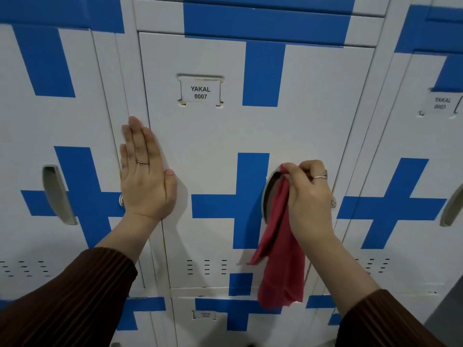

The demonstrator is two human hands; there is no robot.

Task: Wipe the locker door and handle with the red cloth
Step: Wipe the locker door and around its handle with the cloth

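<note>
A: Where is the red cloth?

B: Right of centre in the frame. The right hand pinches its top corner against the upper end of the recessed handle on the middle locker door; the rest hangs loose down past the door's bottom edge. The fingers are curled tight on the fabric, and one wears a ring.

A: Is anything inside that handle recess?

B: Only the cloth's top edge, tucked at its upper lip. The hollow is dark, and what lies deeper cannot be told.

A: And the other hand?

B: The left hand lies flat, fingers straight and together, holding nothing. It presses on the door's left edge, over the seam with the neighbouring locker, at centre left of the frame. It also wears one ring.

A: What else sits on the door?

B: One label holder in the upper centre, with a card reading "YAKAL 0007". Blue stripes cross the white panel, and three small columns of vent slots sit low on the door.

A: How many handles show in all?

B: Three: the one under the cloth, one on the left locker, and part of one at the right edge. Two brown ribbed sleeves enter from the bottom corners.
</note>
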